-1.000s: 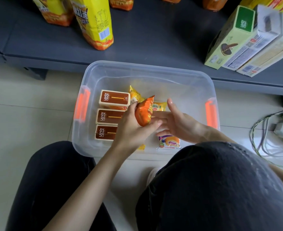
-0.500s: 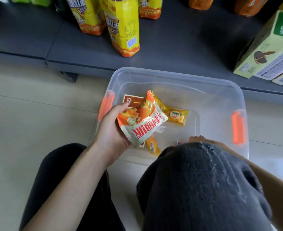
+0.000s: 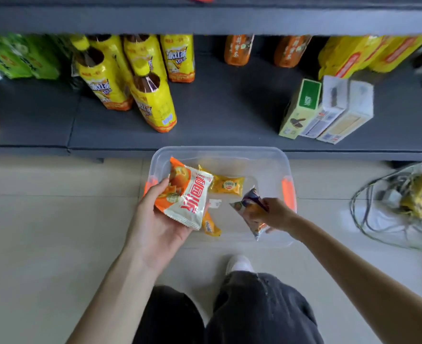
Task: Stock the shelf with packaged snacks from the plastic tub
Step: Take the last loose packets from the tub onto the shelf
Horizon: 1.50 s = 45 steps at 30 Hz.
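Note:
A clear plastic tub (image 3: 267, 157) with orange handles stands on the floor before the dark grey shelf (image 3: 229, 115). My left hand (image 3: 155, 219) holds an orange and white snack packet (image 3: 190, 197) above the tub's left side. My right hand (image 3: 277, 214) grips a smaller snack packet (image 3: 250, 209) with a purple top over the tub's right side. Two yellow-orange packets remain inside: one (image 3: 228, 186) near the back, another (image 3: 211, 225) partly hidden under the left packet. The brown boxes seen earlier are hidden.
Yellow iced tea bottles (image 3: 152, 100) stand on the shelf's left, green packs (image 3: 18, 55) at far left, orange bottles (image 3: 238, 49) at the back, boxes (image 3: 326, 110) on the right. A tangle of cables (image 3: 391, 207) lies on the floor at right. My legs and a white shoe (image 3: 239, 264) are below.
I have risen, so the view pulled back and shows more shelf. My right hand came up out of the tub holding a small packet. My left hand keeps the orange and white packet.

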### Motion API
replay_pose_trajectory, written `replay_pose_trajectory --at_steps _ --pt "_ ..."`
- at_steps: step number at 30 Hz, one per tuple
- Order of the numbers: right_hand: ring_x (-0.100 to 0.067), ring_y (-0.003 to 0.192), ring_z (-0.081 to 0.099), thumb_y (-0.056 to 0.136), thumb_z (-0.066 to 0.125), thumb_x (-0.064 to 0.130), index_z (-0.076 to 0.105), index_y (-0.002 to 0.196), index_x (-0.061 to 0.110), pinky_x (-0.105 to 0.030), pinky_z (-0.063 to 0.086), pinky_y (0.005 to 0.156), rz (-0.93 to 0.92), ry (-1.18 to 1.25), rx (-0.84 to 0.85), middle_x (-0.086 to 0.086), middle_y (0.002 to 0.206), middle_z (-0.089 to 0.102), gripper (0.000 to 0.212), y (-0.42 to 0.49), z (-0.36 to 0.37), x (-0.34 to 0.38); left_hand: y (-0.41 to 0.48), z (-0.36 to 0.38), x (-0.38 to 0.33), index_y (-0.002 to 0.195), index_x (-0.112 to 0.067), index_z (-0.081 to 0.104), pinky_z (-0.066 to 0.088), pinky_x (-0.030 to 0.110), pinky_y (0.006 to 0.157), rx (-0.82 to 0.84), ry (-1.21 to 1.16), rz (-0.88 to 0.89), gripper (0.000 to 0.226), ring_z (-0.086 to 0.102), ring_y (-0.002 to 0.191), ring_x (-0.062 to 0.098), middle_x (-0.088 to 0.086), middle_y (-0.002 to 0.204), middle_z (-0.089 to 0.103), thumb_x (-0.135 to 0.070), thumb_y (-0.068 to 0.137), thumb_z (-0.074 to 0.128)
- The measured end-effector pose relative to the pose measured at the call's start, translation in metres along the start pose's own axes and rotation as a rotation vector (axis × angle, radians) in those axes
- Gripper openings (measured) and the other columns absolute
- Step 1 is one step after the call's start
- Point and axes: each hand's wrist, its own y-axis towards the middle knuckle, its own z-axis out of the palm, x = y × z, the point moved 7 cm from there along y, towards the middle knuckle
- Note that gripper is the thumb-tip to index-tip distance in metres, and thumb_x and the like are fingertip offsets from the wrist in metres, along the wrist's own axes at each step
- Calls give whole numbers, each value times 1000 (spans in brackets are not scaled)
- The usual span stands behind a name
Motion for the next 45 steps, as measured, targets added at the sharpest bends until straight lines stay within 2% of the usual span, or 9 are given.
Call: replay_pose_trajectory --at_steps 5,8,12,18,27,33,38,43,45 --pt "-18 83 66 89 63 26 61 109 17 -35 57 78 -89 680 88 -10 98 70 23 -151 -35 72 -98 55 -31 134 -8 53 59 39 66 66 26 -36 73 71 92 32 18 113 69 -30 69 77" --pt "-26 97 68 74 74 28 55 125 7 -35 59 77 -65 1085 59 -17 113 68 59 -247 -58 114 -164 89 -54 130 -4 56 56 50 81 168 -4 -60 96 62 112 37 22 124 63 -23 45 95" --pt "-21 84 72 71 65 23 60 105 -2 -30 60 66 -89 1304 -82 -19 97 72 43 -384 -97 175 -268 147 -88 131 -1 53 56 43 86 287 40 10 57 64 111 32 20 125 62 -11 78 72" --pt "-23 76 72 28 94 48 78 78 13 -32 58 60 -337 1241 22 -15 86 74 63 -552 -150 274 -399 218 -118 130 1 52 56 38 87 293 170 101 61 62 111 33 25 129 58 -4 71 69" --pt "-23 77 70 71 67 30 64 109 5 -31 58 59 -401 1094 -29 -15 93 71 46 -651 -214 306 -493 298 -134 116 -12 65 50 43 88 168 324 225 50 66 101 29 12 105 73 -27 68 68" --pt "-24 83 71 72 70 24 58 107 7 -31 59 66 -380 1104 -296 -17 101 70 40 -622 -313 271 -479 363 -147 97 -21 66 45 34 68 80 416 294 30 64 92 21 3 82 75 -37 71 64" --pt "-24 82 67 84 69 9 52 109 5 -27 59 59 -306 916 -467 -20 104 65 31 -548 -411 251 -423 414 -160 102 -20 63 46 30 70 -5 310 339 43 62 95 17 5 100 69 -50 72 55" --pt "-10 52 48 50 69 56 64 69 7 -27 40 49 -331 411 -647 5 50 54 53 -463 -533 277 -355 475 -169 121 -17 62 54 26 64 -5 220 330 52 63 98 16 5 112 69 -39 74 62" --pt "-10 56 48 60 78 52 65 80 6 -18 37 47 -322 293 -679 7 58 52 52 -431 -566 286 -337 496 -171 114 -15 65 55 23 61 -1 181 350 39 65 93 16 3 100 72 -27 77 64"
